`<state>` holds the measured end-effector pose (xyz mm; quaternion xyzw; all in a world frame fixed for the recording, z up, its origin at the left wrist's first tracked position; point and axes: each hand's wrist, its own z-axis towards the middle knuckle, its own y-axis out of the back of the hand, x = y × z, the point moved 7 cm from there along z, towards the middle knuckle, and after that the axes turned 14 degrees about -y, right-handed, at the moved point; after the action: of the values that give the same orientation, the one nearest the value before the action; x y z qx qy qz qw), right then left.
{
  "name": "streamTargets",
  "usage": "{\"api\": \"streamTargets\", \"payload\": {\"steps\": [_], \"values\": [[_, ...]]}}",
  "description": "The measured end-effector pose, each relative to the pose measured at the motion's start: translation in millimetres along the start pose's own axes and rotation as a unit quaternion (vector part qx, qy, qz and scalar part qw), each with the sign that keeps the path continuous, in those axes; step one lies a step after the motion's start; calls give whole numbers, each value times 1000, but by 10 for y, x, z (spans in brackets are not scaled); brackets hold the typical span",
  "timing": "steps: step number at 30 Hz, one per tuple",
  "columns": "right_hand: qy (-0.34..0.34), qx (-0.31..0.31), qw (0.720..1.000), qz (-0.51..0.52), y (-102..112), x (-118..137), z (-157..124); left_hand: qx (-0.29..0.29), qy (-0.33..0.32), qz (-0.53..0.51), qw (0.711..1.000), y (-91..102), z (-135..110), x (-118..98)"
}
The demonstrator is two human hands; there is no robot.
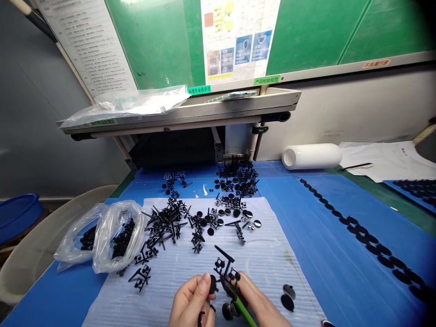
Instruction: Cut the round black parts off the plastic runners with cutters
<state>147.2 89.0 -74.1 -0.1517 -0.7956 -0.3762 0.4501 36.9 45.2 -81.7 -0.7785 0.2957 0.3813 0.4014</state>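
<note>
My left hand (192,302) is closed, with thumb and fingers pinching a small black plastic disc (213,285). Close beside it, my right hand (260,302) is wrapped round green-handled nippers (243,312), whose dark jaws sit against a branched black plastic sprue (226,268). The sprue rises between both hands, with small parts on its arms. Whether the disc is still joined to it I cannot tell. Just below the hands lie loose black discs (227,311), partly covered by the nippers. Two more discs (288,301) rest to the right on the white foam sheet (265,268).
Heaps of black sprues (168,220) and parts (238,175) spread over the far sheet and blue table (272,190). Clear plastic bags (134,256) of small black pieces stand left. Rows of discs (371,250) run along the right. A white roll (311,156) lies behind, near a low shelf (190,113).
</note>
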Motion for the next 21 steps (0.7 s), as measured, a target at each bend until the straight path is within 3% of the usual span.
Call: {"api": "streamTargets", "payload": {"steps": [21], "values": [[-6, 12, 996, -91, -307, -41, 156, -19, 61, -127, 990, 194, 41, 161]]}}
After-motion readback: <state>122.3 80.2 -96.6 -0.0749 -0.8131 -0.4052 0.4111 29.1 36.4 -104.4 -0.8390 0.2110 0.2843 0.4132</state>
